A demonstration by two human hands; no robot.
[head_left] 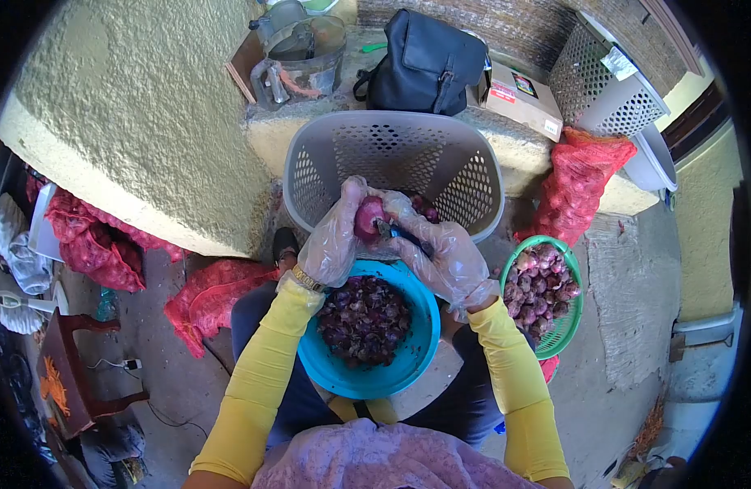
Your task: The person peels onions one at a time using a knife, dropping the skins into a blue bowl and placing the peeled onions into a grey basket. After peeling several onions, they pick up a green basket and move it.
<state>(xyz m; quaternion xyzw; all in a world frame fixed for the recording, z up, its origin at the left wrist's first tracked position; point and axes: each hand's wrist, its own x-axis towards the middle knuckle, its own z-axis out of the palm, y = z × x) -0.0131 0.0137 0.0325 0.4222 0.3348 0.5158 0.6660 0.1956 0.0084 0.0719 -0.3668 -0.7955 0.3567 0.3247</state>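
Observation:
My left hand [333, 238], in a clear plastic glove, is closed round a peeled-looking red onion [369, 217]. In my gloved right hand [449, 259] is a small dark-handled knife [409, 238], its blade end against the onion. Both hands are above the near rim of a grey perforated basket [312, 155], where a few more red onions [427, 210] show, partly hidden by my right hand. Below my wrists, a blue basin [427, 334] between my legs holds a heap of dark purple onion skins [364, 318].
A green basket [568, 330] of unpeeled onions stands to the right, near a full red mesh sack [579, 183]. More red sacks [220, 297] lie left. A black backpack [428, 61] and cardboard box [522, 102] sit on the ledge behind. An overturned wooden stool [78, 367] lies far left.

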